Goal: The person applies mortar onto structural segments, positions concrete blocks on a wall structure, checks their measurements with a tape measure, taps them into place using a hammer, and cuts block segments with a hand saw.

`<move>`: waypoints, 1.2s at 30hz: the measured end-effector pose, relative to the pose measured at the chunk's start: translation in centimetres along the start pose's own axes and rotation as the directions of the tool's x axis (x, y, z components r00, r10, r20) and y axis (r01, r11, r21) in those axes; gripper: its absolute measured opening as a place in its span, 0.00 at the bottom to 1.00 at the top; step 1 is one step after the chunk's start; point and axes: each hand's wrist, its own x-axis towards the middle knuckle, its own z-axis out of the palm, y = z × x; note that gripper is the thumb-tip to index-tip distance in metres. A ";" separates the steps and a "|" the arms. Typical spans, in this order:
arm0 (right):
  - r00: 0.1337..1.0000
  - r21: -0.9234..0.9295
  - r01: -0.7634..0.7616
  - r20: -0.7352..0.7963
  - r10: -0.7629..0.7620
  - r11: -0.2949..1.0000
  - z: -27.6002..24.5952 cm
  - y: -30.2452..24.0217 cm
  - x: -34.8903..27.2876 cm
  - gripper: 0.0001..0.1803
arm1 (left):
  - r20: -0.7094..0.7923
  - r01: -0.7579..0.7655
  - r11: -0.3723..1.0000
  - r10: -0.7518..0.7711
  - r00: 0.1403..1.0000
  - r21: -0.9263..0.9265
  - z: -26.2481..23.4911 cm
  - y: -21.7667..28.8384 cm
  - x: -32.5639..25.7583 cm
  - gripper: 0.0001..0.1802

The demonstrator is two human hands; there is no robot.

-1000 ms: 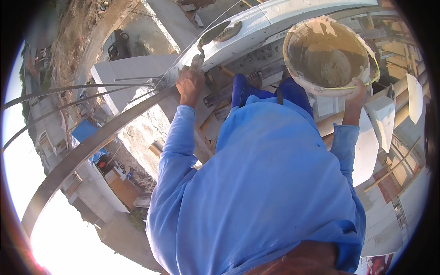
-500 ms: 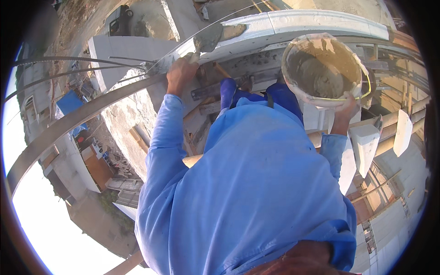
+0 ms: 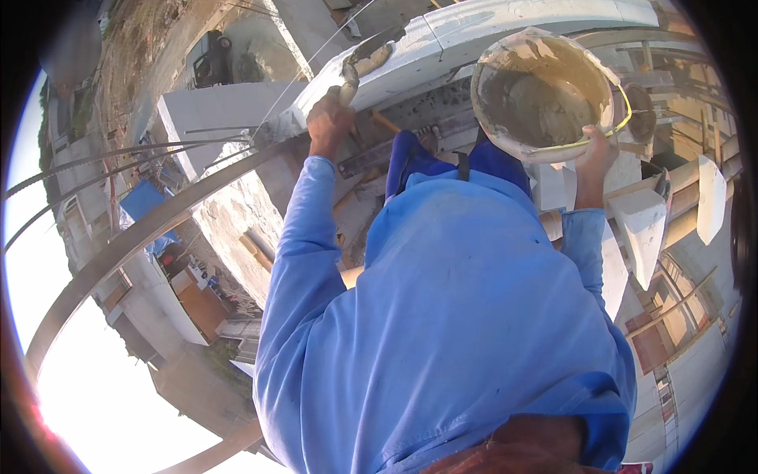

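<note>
My left hand (image 3: 329,120) is closed around the handle of a trowel (image 3: 348,91). The trowel's dark blade is turned on edge beside a lump of wet mortar (image 3: 374,60) on top of a curved white ledge (image 3: 474,35). My right hand (image 3: 597,152) grips the near right rim of a mortar-smeared bucket (image 3: 505,141) with a yellow handle. Grey mortar (image 3: 545,99) lies inside the bucket, which tilts toward me. Some of the right hand's fingers are hidden behind the rim.
A thin string (image 3: 316,54) runs across the ledge's left end. Long metal bars (image 3: 103,175) and a curved flat strip (image 3: 150,229) extend out on the left. White pointed blocks (image 3: 641,225) and round poles (image 3: 683,225) lie to the right. The ground is far below.
The trowel blade has turned from lying flat to standing on edge at the mortar lump. My left hand has shifted slightly right relative to the ledge. The bucket stays in my right hand.
</note>
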 end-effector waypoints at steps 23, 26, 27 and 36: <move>0.995 0.074 -0.095 -0.023 0.097 0.993 0.8 -5.1 -2.1 0.14 | 0.095 -0.608 0.794 0.604 0.791 0.015 0.6 12.5 -3.6 0.23; 0.996 -0.017 -0.089 0.023 0.089 0.996 0.5 -4.6 -1.5 0.12 | 0.227 -0.683 0.711 0.646 0.729 0.167 5.4 17.8 -2.6 0.16; 0.997 -0.017 -0.051 0.055 0.052 0.999 0.9 -5.8 -2.1 0.11 | 0.240 -0.682 0.711 0.641 0.729 0.172 6.6 19.0 -2.8 0.16; 0.996 0.010 0.032 0.088 -0.033 0.999 1.1 -6.6 -2.8 0.10 | 0.458 -0.676 0.731 0.635 0.622 -0.094 7.5 20.9 -4.3 0.19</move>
